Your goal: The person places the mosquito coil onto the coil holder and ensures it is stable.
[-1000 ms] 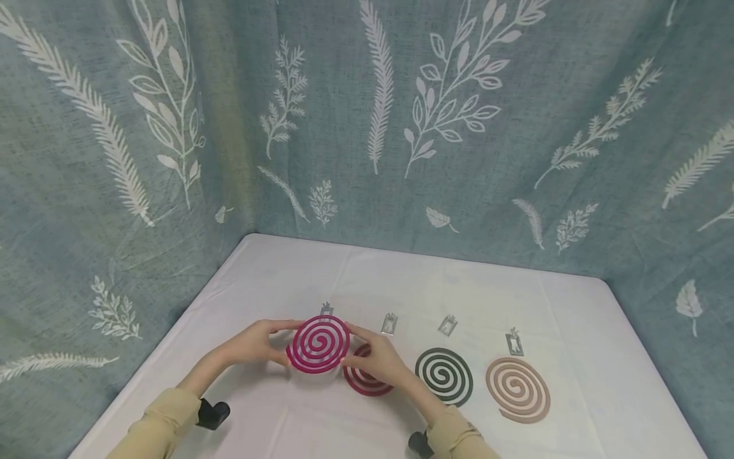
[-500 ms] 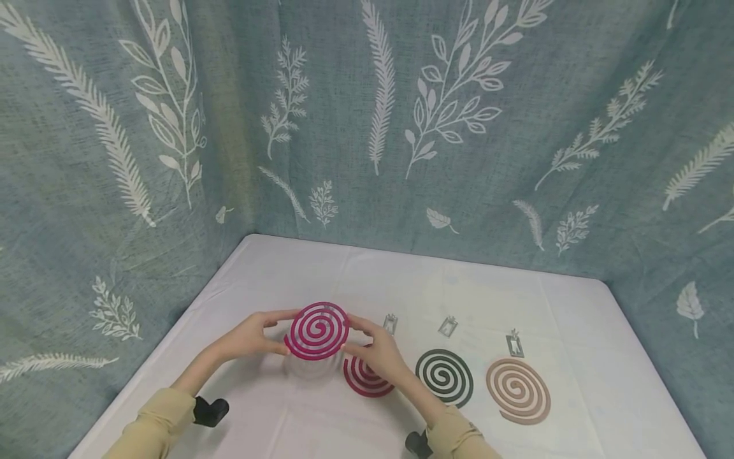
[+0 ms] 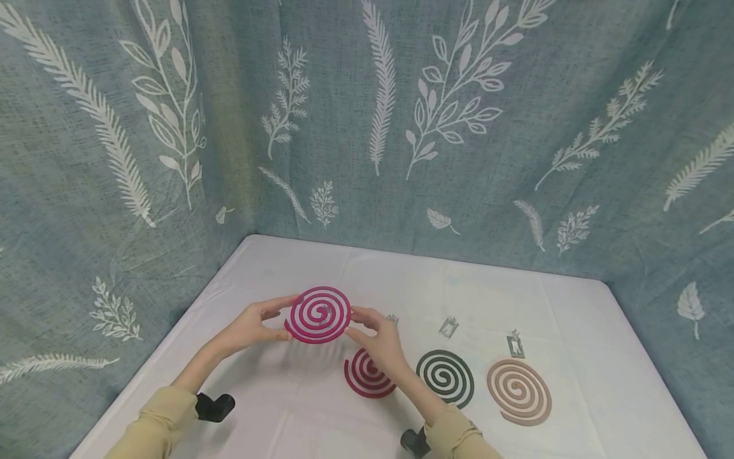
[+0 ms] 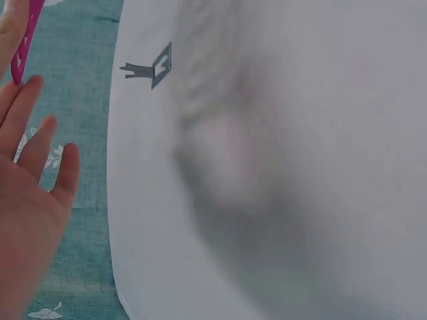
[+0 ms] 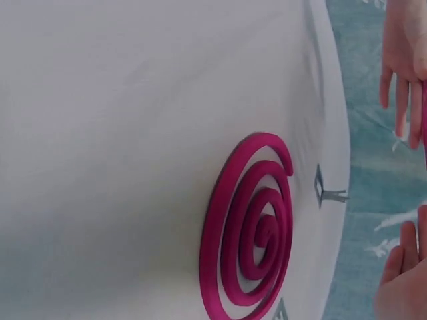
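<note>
With fingers of the left hand [image 3: 249, 328] and right hand [image 3: 383, 341] pinching opposite edges of the pink coil [image 3: 320, 313] above the tabletop [image 3: 459, 277], I judged an even, light hold best.

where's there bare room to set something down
On the white table, there's room right of the tan coil, between the metal stands and the curtain, and on the red coil's near side. Crowded: the row from red coil past green coil to tan coil, and where the left hand and right hand hold the pink coil.
</note>
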The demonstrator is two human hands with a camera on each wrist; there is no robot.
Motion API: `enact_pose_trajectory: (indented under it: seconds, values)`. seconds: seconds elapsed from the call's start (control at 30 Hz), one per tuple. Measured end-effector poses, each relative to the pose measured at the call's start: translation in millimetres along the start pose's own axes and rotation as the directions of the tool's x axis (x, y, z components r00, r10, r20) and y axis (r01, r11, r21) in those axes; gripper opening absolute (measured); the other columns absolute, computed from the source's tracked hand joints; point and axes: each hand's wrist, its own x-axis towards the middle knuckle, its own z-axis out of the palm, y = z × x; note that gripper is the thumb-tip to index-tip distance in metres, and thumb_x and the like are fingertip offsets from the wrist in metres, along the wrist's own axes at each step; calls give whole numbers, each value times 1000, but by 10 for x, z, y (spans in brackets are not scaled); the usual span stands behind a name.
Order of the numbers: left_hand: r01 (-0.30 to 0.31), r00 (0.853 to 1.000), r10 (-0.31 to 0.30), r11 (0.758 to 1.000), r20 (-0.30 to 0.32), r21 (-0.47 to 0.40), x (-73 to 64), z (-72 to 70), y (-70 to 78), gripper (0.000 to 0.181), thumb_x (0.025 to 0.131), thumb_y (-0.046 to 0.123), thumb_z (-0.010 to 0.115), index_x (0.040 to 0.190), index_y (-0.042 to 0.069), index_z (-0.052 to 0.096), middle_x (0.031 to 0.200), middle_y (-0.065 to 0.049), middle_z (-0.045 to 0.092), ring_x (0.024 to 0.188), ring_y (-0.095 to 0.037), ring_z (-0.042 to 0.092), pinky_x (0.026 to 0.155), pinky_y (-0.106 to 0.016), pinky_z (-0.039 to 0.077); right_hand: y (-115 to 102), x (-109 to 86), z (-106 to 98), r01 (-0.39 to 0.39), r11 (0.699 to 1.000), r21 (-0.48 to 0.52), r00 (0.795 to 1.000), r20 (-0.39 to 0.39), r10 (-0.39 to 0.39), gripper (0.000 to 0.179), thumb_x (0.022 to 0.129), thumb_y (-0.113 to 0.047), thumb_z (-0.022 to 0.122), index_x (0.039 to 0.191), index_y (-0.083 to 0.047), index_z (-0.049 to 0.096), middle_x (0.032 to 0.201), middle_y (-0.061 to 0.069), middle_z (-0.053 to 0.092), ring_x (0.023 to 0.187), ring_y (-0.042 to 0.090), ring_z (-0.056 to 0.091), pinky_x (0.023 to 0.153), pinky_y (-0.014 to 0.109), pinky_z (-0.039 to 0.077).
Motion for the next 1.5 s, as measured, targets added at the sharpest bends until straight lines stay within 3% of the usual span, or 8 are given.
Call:
enact_pose_trajectory:
  seconds: [0.37,0.47,0.7,1.0,1.3,1.5]
  values:
    - [38,998,-43,995,-50,-96,72,28,41,72,81,19,75,143,8,41,146,-14,44,136,-33,35,109,-53,33,-34,78,-18,12,998,61,996,-86,-6,35,87,-24,68,121,-15,64,117,5,68,113,23,61,102,44,46]
    - [41,996,-48,994,-70,-104,92,36,55,72,81,18,74,143,8,40,147,-15,43,137,-35,35,110,-52,33,-65,90,-24,20,995,94,997,-80,-12,37,88,-18,66,125,-11,61,119,10,67,114,28,60,102,48,45]
    - [40,992,-55,991,-115,-125,141,77,55,69,83,16,72,143,6,40,146,-18,42,136,-38,36,109,-55,33,-367,34,-114,20,982,190,999,-28,-16,44,90,-8,62,132,0,52,124,22,61,119,40,54,103,57,40]
    - [53,986,-81,980,-143,-190,199,163,29,68,85,14,70,144,6,38,147,-19,40,137,-38,34,110,-58,31,-17,186,-34,-25,978,209,999,-23,30,49,89,-20,66,135,-13,53,125,12,63,119,31,56,103,49,44]
    - [81,981,-114,976,-156,-202,250,199,-3,69,85,17,70,145,9,36,148,-17,40,138,-37,34,111,-58,30,11,236,18,-58,979,193,997,-45,67,51,90,-20,64,138,-11,49,124,15,63,115,30,58,100,45,47]
    - [86,980,-124,969,-155,-232,274,220,-46,69,86,15,69,146,8,35,148,-18,40,138,-37,33,111,-59,28,3,247,51,-113,958,264,988,-69,136,51,90,-19,64,138,-11,49,124,16,62,116,30,59,100,42,48]
